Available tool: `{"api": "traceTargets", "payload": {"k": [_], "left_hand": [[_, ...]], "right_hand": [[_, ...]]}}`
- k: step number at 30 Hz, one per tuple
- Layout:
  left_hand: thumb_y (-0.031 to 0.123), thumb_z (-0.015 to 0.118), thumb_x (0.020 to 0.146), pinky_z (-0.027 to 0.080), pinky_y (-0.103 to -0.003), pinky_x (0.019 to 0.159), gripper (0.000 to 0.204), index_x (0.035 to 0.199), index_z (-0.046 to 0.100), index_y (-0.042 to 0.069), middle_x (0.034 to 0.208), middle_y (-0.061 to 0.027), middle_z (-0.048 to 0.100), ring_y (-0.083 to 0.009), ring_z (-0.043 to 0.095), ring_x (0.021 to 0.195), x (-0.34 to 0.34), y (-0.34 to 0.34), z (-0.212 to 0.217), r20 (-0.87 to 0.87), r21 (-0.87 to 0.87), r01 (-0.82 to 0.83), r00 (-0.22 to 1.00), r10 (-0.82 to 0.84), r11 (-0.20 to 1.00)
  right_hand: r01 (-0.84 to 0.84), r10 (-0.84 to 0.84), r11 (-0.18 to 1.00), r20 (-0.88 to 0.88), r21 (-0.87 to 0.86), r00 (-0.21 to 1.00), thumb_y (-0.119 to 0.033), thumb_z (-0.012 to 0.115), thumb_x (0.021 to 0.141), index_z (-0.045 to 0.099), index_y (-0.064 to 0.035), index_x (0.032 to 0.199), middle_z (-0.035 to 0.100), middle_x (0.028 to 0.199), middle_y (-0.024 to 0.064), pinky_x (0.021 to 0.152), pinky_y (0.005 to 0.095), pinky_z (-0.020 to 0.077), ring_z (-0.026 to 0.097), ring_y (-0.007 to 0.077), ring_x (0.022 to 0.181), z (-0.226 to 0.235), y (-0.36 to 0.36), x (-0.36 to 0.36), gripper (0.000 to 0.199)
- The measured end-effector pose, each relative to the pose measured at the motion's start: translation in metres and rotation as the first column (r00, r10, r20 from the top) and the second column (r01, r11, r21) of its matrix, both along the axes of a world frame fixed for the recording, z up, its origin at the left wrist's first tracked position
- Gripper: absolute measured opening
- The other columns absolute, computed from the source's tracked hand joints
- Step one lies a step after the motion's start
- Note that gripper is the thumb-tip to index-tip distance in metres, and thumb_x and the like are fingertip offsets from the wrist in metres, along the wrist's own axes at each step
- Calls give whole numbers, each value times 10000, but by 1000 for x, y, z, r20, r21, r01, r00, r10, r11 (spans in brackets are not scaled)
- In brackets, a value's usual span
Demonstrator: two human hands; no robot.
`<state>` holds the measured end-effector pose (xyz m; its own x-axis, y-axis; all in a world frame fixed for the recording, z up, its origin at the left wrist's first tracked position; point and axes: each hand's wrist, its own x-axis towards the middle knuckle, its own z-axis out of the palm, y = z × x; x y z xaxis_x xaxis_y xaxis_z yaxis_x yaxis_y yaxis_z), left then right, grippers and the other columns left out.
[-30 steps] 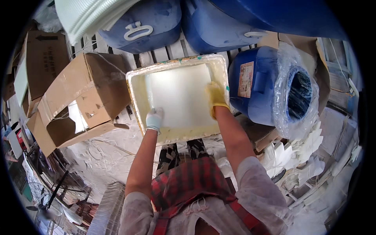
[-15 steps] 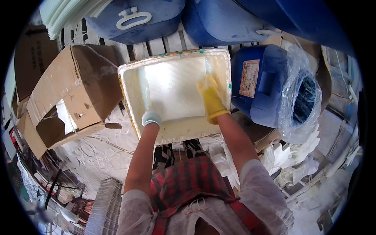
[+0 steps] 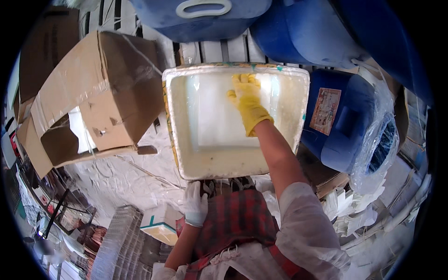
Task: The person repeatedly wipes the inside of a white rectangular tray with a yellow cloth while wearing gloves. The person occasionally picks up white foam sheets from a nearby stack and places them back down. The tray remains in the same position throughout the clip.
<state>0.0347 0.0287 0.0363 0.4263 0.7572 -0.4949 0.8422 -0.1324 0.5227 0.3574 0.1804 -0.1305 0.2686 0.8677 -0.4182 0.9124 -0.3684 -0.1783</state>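
Note:
A shallow foam tub (image 3: 242,171) with whitish walls stands in front of me, milky liquid in it. Within it lies a flat white rectangular sheet (image 3: 219,119), its pale edges showing through the liquid. My right hand (image 3: 249,103), in a yellow rubber glove, reaches into the tub near its far side. Its fingers are stretched out over the sheet, apparently pressing on it, with the thumb to the left. My left hand (image 3: 195,205), in a white glove, is outside the tub by the near rim, beside my red checked apron (image 3: 238,210). It looks open and holds nothing visible.
An opened cardboard box (image 3: 93,93) stands left of the tub. Blue plastic drums (image 3: 210,23) crowd the far side, above a slatted surface. Another blue drum (image 3: 345,121), partly wrapped in clear plastic, lies at the right. A white foam box (image 3: 161,221) sits at lower left.
My left hand has left the tub and drawn back to the near side. My right hand has moved farther in, over the sheet. The view has shifted, showing the tub farther right.

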Motion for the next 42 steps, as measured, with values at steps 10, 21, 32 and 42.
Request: {"api": "traceTargets", "payload": {"k": [10,21,32,42], "left_hand": [[57,595,749,369,-483,954,514,1236,440,-5,1201,-194,501,-395,455,1133,-36,-31,-19,41,43,-142,989,140,989],[36,567,753,366,-471,967,478,1215,461,-22,1188,-202,511,-392,461,1131,-45,-24,-27,94,118,-181,981,171,976],[63,576,750,334,-474,1004,490,1225,473,2,1175,-195,516,-385,446,1145,-53,-36,-39,11,27,-258,966,257,966],[72,570,760,387,-456,939,479,1223,470,-1,1156,-204,533,-379,487,1096,-51,-49,-40,60,51,-275,960,272,960]], "right_hand": [[-125,122,992,-163,-9,979,-348,601,751,416,-47,1278,417,1315,179,991,442,328,380,354,1197,27,48,-66,634],[-295,295,951,11,97,955,-327,645,719,528,-75,1180,447,1285,124,1003,400,299,391,308,1192,-9,19,-67,538],[-610,666,639,-58,-468,743,-160,448,868,312,-299,1351,204,1482,27,1013,460,192,188,294,1353,-6,-78,-103,520],[-354,370,929,-199,109,908,-174,537,795,661,-105,957,635,975,140,810,407,476,592,340,929,16,41,-108,215]]}}
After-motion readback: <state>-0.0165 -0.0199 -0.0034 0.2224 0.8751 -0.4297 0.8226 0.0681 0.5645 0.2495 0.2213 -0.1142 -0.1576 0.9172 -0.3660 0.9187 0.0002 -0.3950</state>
